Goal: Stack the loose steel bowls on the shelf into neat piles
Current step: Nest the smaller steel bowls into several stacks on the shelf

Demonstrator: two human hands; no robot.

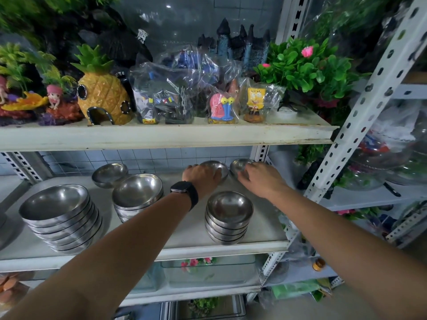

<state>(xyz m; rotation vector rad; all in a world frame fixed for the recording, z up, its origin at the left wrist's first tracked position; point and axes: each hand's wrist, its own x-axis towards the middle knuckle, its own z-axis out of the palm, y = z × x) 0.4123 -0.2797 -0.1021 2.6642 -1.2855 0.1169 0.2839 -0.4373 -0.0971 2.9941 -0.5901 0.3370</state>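
Two loose steel bowls sit at the back right of the white shelf (258,227). My left hand (202,175), with a black watch on its wrist, grips the near rim of the left bowl (216,166). My right hand (261,179) holds the near rim of the right bowl (240,166). Another loose bowl (109,174) stands at the back left. In front stand three piles: a tall wide pile (60,215) on the left, a middle pile (136,195) partly behind my left forearm, and a small pile (228,215) on the right.
The shelf above (161,137) hangs low over the bowls and carries aquarium ornaments in plastic bags. A slotted metal upright (360,112) rises just right of my right hand. Glass tanks (208,271) fill the shelf below.
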